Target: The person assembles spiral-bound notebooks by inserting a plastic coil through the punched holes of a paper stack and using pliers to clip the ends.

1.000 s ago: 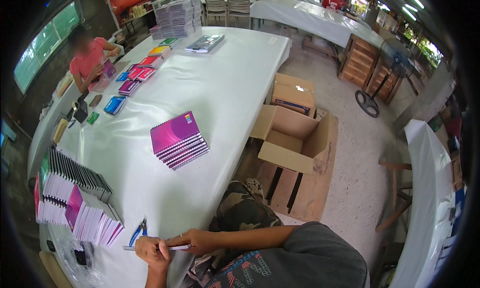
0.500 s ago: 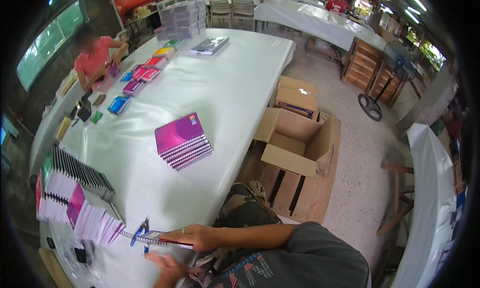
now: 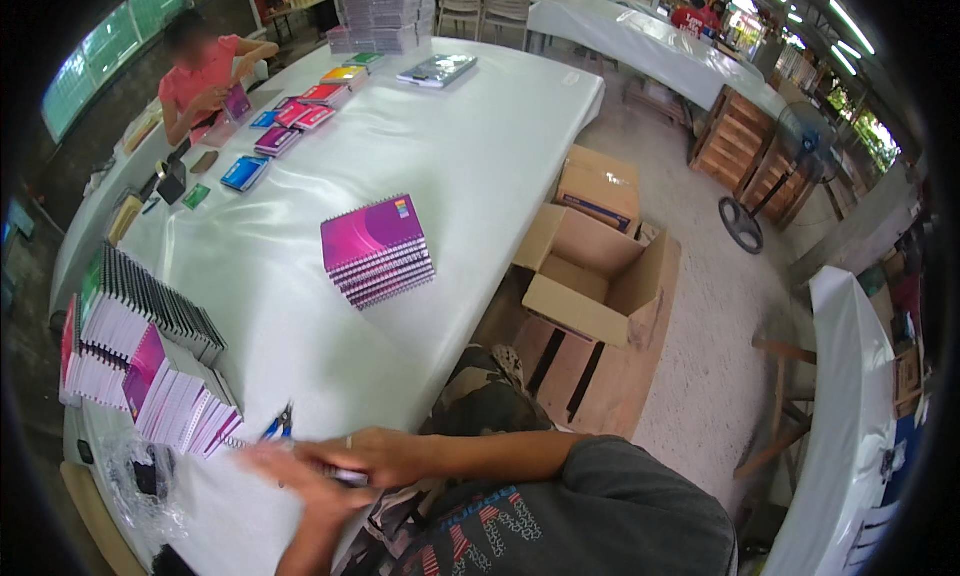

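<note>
An open-sided work hall; a long table (image 3: 480, 156) under a white cloth runs from the lower left of the frame to the upper centre, with a concrete floor and an open carton (image 3: 590, 276) to its right. Both of the person's hands work at the near table edge, lower left of the frame. The right hand (image 3: 375, 456) lies across from the right, fingers curled; the left hand (image 3: 290, 476) comes up from the lower edge and is blurred. Between them sits a thin, flat item (image 3: 345, 473), seemingly a notebook seen edge-on, its long axis running roughly left to right along the table edge; its kind cannot be confirmed. The right grip appears closed upon it; whether the left grip is closed or only touching cannot be told. Blue-handled pliers (image 3: 278, 426) lie on the table just above the left hand, the nearer hand to them, apart from both. A fanned row of spiral notebooks (image 3: 150, 366) stands at the left, near the left hand. A stack of purple notebooks (image 3: 378, 248) lies mid-table, well apart from both hands, toward the upper centre. A second person in a pink shirt (image 3: 205, 76) sits at the upper left, handling a notebook of their own.
</note>
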`<control>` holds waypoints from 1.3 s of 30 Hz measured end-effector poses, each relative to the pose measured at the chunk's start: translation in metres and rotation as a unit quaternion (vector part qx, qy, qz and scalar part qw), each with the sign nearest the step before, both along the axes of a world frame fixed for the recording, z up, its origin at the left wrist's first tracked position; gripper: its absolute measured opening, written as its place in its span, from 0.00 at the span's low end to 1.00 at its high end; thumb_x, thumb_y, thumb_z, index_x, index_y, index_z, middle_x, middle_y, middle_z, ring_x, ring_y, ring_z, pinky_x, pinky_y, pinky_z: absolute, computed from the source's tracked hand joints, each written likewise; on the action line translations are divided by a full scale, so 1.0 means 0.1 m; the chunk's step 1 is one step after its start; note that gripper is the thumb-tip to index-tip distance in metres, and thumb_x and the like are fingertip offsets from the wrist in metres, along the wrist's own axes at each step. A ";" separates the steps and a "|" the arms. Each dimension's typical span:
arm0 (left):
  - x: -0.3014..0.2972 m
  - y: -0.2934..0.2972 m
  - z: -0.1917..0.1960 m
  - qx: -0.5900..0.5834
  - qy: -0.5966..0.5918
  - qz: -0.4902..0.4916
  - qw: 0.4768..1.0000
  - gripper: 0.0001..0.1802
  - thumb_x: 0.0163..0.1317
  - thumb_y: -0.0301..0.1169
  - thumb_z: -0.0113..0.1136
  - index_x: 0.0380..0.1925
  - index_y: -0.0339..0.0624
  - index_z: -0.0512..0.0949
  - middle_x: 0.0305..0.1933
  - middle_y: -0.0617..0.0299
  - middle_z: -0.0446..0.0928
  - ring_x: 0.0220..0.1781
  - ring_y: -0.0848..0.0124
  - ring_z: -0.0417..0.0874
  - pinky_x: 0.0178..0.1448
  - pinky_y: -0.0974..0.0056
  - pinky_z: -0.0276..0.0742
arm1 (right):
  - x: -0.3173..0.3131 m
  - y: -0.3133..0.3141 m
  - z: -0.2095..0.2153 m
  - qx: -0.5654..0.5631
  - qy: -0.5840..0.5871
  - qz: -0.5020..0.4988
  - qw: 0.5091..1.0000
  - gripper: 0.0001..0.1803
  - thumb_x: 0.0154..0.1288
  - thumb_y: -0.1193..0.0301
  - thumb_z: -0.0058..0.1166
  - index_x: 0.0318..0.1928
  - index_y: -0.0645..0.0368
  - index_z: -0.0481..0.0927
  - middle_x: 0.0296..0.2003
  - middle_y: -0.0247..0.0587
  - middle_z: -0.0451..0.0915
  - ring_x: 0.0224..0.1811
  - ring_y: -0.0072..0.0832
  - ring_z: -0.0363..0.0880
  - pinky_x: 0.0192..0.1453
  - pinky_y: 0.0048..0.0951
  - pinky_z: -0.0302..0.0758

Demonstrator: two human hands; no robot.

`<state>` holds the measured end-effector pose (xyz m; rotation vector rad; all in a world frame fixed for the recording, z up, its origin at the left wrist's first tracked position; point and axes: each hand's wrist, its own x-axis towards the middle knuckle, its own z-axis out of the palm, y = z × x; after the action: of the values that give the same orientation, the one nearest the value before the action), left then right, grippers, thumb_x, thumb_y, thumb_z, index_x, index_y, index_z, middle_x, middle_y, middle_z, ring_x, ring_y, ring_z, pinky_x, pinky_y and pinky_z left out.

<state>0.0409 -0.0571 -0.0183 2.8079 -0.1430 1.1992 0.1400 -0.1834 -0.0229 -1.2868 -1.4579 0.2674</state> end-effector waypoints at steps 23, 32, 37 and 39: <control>0.54 0.22 -0.16 -0.787 0.103 -0.138 0.592 0.07 0.64 0.28 0.55 0.39 0.36 0.72 0.36 0.59 0.79 0.37 0.79 0.77 0.44 0.73 0.73 | 0.60 0.13 0.35 -0.260 0.219 -0.161 0.927 0.12 0.58 0.71 0.59 0.42 0.63 0.79 0.29 0.46 0.82 0.29 0.26 0.77 0.37 0.27 0.73; 0.57 0.22 -0.18 -0.773 0.089 -0.199 0.595 0.10 0.65 0.30 0.55 0.43 0.36 0.73 0.38 0.63 0.79 0.40 0.80 0.76 0.47 0.73 0.72 | 0.61 0.14 0.34 -0.218 0.183 -0.202 0.937 0.10 0.59 0.72 0.58 0.38 0.66 0.78 0.25 0.42 0.79 0.23 0.22 0.72 0.30 0.23 0.69; 0.55 0.28 -0.05 -0.757 0.154 -0.200 0.603 0.11 0.65 0.30 0.56 0.45 0.40 0.76 0.41 0.67 0.78 0.43 0.81 0.75 0.51 0.73 0.69 | 0.58 0.10 0.32 -0.149 0.080 -0.224 0.960 0.07 0.55 0.75 0.62 0.33 0.65 0.80 0.26 0.37 0.80 0.24 0.19 0.73 0.30 0.22 0.69; 0.54 0.32 -0.03 -0.745 0.163 -0.216 0.610 0.11 0.64 0.29 0.56 0.46 0.40 0.77 0.41 0.67 0.78 0.44 0.81 0.75 0.51 0.73 0.69 | 0.56 0.08 0.36 -0.140 0.150 -0.236 0.950 0.08 0.52 0.77 0.64 0.33 0.64 0.80 0.26 0.37 0.79 0.25 0.19 0.74 0.30 0.22 0.69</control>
<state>0.0949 -0.0253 -0.0209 1.2470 0.1556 0.2473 0.1962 -0.1757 0.0127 -1.6999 -0.8413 0.3393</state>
